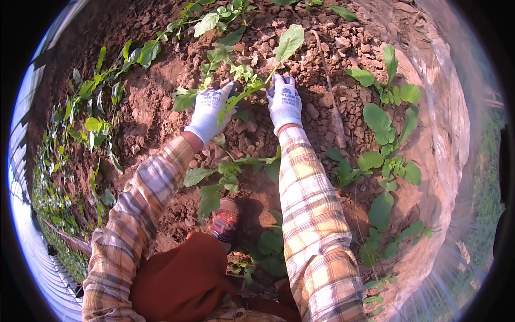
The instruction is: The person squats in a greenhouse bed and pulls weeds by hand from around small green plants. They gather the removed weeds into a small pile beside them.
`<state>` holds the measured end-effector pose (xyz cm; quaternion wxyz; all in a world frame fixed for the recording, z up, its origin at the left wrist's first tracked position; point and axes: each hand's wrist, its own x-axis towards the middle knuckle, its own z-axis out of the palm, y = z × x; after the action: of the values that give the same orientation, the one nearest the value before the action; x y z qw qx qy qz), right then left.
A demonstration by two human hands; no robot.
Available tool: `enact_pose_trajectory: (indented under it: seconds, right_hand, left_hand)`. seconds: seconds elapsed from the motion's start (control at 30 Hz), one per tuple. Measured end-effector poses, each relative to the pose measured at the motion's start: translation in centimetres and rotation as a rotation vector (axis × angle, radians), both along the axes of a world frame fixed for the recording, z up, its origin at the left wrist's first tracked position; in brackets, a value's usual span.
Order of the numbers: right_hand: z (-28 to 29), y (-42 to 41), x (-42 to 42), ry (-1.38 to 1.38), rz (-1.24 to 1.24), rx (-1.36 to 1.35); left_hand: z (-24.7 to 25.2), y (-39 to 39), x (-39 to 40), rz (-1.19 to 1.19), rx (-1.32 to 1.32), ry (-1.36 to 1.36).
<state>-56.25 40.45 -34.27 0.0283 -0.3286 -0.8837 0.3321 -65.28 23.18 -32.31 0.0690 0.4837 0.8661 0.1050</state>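
Observation:
A leafy green plant [243,86] with lobed leaves spreads over crumbly brown soil between my hands. My left hand [213,104], in a white knitted glove with blue fingertips, is at the plant's left side; leaves cover part of its fingers, so its grip cannot be made out. My right hand [285,98], in a matching glove, is by the stem that runs up to a large pale-green leaf [290,42]. Its fingertips are bent down at the stem, and whether they pinch it is unclear. Another leafy plant [229,169] grows nearer to me, below my hands.
A row of broad-leaved plants [380,124] stands on the right, beside clear plastic sheeting [446,100]. More green plants [94,124] line the left. A thin dry stalk [326,72] lies on the clods right of my right hand. My shoe [226,219] is on the soil below.

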Motion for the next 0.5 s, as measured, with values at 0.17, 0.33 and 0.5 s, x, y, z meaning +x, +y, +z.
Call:
enact_pose_trajectory:
  seconds: [0.17,0.33,0.5]
  right_hand:
    - [-0.7,-0.2,0.6,0.182,-0.024,0.01]
    - [-1.9,0.8,0.8,0.25,-0.043,-0.229]
    - [0.0,0.4,-0.1,-0.086,0.108,0.296]
  left_hand:
    - [-0.2,-0.5,-0.2,-0.021,0.041,0.007]
    - [-0.2,-0.2,-0.1,-0.019,-0.01,0.006]
    - [-0.3,-0.6,-0.1,-0.022,0.036,-0.019]
